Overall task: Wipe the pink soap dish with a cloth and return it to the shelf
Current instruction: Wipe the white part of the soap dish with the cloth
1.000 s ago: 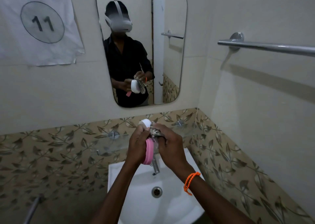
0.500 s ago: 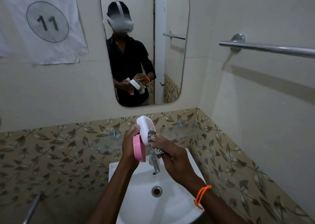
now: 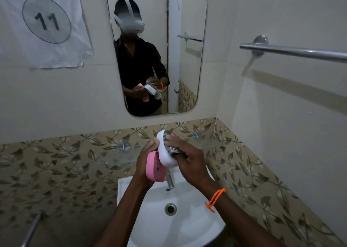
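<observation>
Left hand [image 3: 145,157] is gripping the soap dish, its pink tray [image 3: 154,168] and white part [image 3: 165,153] splayed apart above the sink [image 3: 197,226]. Right hand [image 3: 187,157] is pressing a striped cloth [image 3: 173,150], seemingly bunched, into the white part. Glass shelf [image 3: 120,155] is sitting just behind the sink.

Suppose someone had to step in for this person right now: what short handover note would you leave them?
Left hand: grips the soap dish, both parts, the pink slotted insert and the white tray, held above the sink.
Right hand: presses the striped cloth into the white tray.
Done: dish is off the glass shelf; wiping is under way.
Left: finish wiping, the pink insert too, fit the parts together, set the dish back on the shelf.
</observation>
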